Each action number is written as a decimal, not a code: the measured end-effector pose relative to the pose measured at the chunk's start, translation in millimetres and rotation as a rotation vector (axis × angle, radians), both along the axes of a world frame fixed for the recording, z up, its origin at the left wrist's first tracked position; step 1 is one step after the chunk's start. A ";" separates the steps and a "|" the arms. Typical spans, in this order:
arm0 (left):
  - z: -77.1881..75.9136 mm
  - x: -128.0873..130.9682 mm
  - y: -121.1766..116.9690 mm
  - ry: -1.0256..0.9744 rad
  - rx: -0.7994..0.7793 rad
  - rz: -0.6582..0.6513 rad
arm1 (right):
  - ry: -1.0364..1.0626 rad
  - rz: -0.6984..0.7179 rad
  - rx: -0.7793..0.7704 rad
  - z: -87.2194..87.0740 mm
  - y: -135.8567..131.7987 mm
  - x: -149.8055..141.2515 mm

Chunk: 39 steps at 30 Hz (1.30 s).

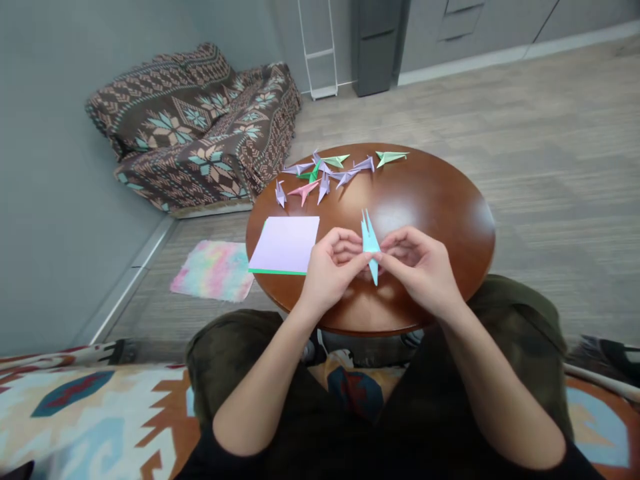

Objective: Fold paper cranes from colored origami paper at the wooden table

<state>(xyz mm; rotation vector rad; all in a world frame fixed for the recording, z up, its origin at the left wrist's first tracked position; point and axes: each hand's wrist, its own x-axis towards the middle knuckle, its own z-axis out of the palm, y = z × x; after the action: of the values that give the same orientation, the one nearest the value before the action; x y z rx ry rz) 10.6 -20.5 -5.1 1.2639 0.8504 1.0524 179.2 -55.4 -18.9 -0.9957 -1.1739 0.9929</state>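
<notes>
A light blue folded paper (371, 241) is held above the front part of the round table, narrow and long, with two thin points at its far end and one point toward me. My left hand (338, 259) pinches its left side between thumb and curled fingers. From the right, my right hand (416, 261) grips the same paper, its thumb close to the other thumb at the middle. The fingers behind the paper are partly hidden. A stack of square paper (286, 245), lilac on top with a green edge below, lies left of my left hand.
Several folded paper cranes (324, 187) in lilac, green and pink lie at the back left of the brown table (450, 207). A pale green one (391, 157) sits apart to their right. Beyond are a covered sofa (210, 147) and a fluffy mat (215, 270).
</notes>
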 end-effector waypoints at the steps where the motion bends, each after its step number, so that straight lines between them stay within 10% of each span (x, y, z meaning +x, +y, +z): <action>1: -0.3 0.3 -0.1 0.011 0.015 0.010 | -0.015 -0.042 0.004 -0.4 0.4 -1.3; 39: -2.6 -0.3 -1.2 0.139 0.161 0.055 | -0.068 -0.162 0.014 -7.9 -2.8 -22.7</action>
<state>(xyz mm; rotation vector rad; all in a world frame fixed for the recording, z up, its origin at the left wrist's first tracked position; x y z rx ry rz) 10.2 -21.7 -7.7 1.4699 0.9251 1.1040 156.5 -58.2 -26.8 -1.1030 -1.1352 0.8267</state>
